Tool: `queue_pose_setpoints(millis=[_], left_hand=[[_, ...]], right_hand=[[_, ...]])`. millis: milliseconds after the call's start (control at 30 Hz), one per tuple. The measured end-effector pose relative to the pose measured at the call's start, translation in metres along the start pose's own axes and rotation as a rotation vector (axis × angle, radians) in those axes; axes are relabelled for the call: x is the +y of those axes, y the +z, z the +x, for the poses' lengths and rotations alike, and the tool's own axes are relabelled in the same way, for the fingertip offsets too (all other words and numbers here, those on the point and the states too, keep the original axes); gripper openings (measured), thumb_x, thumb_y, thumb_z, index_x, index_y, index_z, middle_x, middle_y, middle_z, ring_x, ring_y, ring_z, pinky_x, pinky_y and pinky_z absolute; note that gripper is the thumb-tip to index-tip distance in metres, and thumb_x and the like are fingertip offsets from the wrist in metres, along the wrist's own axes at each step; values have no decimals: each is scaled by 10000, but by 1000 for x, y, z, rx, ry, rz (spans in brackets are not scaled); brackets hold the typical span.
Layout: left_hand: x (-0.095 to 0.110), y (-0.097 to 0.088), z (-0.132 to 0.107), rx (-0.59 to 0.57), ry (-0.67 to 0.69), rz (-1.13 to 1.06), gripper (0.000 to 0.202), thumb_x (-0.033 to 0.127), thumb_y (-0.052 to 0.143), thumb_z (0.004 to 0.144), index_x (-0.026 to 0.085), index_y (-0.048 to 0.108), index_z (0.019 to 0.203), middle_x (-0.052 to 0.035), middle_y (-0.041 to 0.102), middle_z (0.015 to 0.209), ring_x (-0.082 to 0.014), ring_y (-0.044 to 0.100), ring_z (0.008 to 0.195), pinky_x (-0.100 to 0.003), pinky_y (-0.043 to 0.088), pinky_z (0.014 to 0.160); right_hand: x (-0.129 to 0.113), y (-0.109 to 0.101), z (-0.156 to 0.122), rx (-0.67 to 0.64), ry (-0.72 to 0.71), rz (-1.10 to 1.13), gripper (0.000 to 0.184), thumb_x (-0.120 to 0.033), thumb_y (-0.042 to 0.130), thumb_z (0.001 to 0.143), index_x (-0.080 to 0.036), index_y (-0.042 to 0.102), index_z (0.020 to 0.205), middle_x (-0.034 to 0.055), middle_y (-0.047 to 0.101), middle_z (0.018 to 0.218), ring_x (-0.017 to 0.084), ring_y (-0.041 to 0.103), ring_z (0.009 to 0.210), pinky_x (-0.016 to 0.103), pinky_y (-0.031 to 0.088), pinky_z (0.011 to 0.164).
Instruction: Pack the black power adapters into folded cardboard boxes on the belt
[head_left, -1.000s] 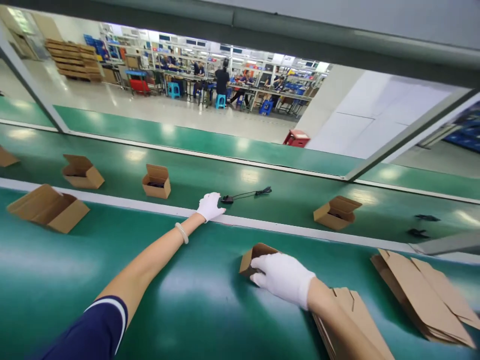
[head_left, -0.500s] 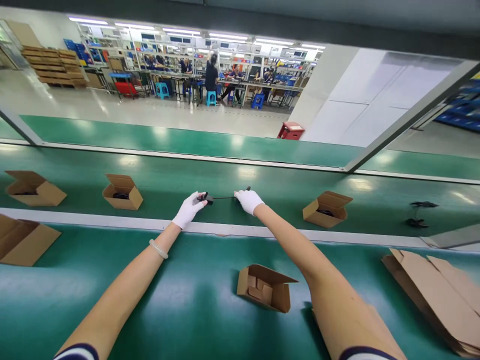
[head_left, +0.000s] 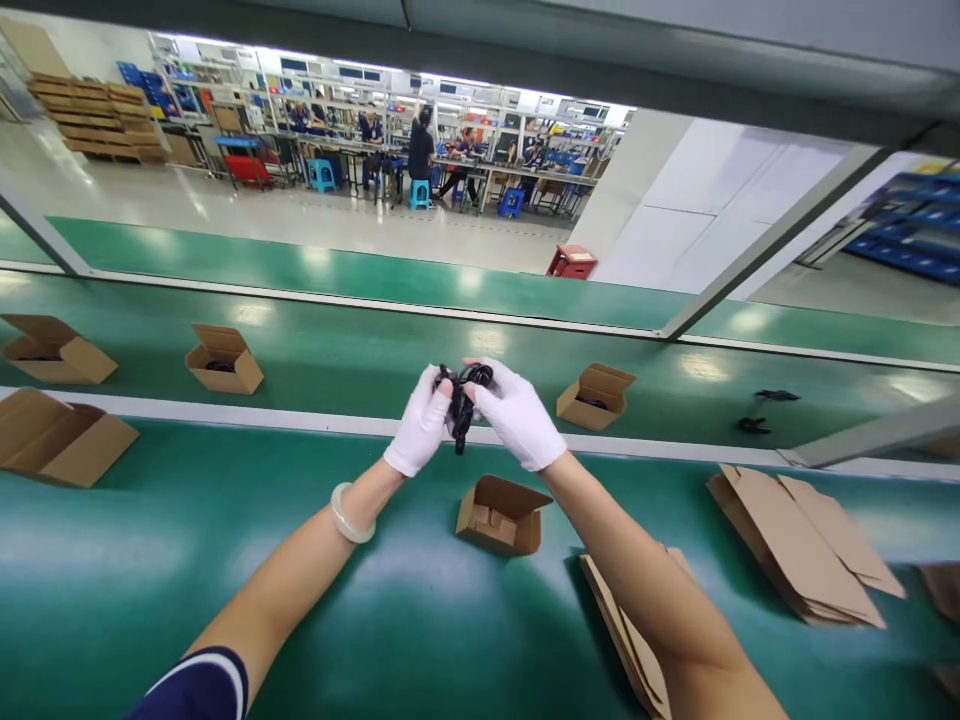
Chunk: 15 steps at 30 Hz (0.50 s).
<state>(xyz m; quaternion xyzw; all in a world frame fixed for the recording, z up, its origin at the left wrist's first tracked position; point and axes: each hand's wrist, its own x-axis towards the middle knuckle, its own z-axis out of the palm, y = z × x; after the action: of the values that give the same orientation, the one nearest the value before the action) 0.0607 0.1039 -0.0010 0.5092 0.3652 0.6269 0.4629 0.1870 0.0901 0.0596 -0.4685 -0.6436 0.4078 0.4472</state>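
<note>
Both of my hands wear white gloves and hold one bundle of black cable [head_left: 460,408] between them, above the edge of the green belt. My left hand [head_left: 421,420] pinches the bundle from the left. Closed on its looped part from the right is my right hand [head_left: 519,412]. A dark end of the bundle hangs down between the hands; what it is I cannot make out. Just below them an open cardboard box [head_left: 499,518] stands on the green worktop [head_left: 360,620], with only folded cardboard visible inside.
Open boxes with black items stand on the far belt: one box [head_left: 596,398] to the right, another box [head_left: 225,360] to the left. A larger box [head_left: 64,440] sits at left. Flat cardboard [head_left: 802,545] lies at right. A metal post [head_left: 780,240] slants up on the right.
My hands have come together and nearer to me. The black cord stretched between them is now a gathered bundle. The view has shifted slightly.
</note>
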Motion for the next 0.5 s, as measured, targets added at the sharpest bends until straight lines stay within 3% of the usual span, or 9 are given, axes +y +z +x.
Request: queue_pose_setpoints(millis=[100,267,367,433,500], left_hand=[[14,7,-25,-79,94,201,464,563,398,868,155,506,1060,-94,589,1082,-201,552,1058,-341,404,981],[23,-6,-50,-341,142,237,485,528,361,890,160,427,1200,-117,561,1176,-219,531,1116,-376,392,1001],[3,-16,-71,-371,51,339,565,451,453,862,164,313,1328,-151,499,1285,-247,494,1183,-435,370,1023],[-16,-18,-86,-415,-41,468,617,371,514,822,158,291,1357,-161,467,1330,-270,447,1237,-471,334,1049],[-33,-16,-98,-477,-104,567,616,291,522,791,142,314,1351,-168,434,1368,-282,406,1276,-481,306,1073]], right_hand=[[-11,1,-22,15,12,15,238,-335,563,707,-181,545,888,-6,564,750,98,481,527,228,446,469],[-10,-3,-74,267,-80,-52,163,-336,574,723,-200,516,790,-27,547,676,105,484,493,244,455,489],[6,-9,-104,327,-170,-220,122,-325,548,767,-207,535,796,-5,591,740,131,545,583,258,476,568],[19,-12,-117,262,-210,-451,103,-298,515,798,-206,558,815,15,616,778,154,583,667,269,480,636],[30,-13,-123,117,-209,-770,137,-257,471,826,-193,588,859,48,636,822,180,606,733,286,469,680]])
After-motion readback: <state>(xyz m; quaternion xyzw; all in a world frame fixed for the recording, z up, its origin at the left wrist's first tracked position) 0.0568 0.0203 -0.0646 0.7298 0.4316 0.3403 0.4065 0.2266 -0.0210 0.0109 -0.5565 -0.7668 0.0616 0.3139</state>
